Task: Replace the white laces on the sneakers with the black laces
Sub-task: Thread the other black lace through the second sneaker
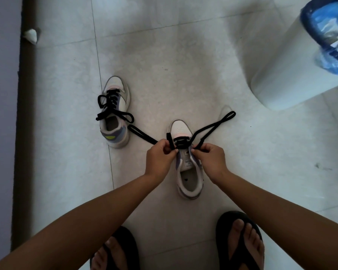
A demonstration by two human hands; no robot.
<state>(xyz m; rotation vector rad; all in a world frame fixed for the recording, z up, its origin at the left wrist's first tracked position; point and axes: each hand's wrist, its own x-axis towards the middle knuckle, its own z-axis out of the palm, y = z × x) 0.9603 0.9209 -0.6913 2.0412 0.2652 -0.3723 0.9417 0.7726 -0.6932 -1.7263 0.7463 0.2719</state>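
Two white sneakers with purple trim stand on the tiled floor. The far left sneaker (116, 112) carries a black lace tied in a bow. The near sneaker (186, 162) sits in front of me with a black lace (213, 126) through its lowest eyelets. My left hand (160, 158) pinches the lace's left strand, which trails in a loop to the left. My right hand (210, 159) pinches the right strand, whose loop stretches up and right across the floor. Both hands meet just over the sneaker's tongue. No white lace is in view.
A white bin (293, 75) lined with a blue bag stands at the upper right. A dark skirting strip (25, 114) and a wall run down the left side. My feet in black flip-flops (240, 242) are at the bottom edge.
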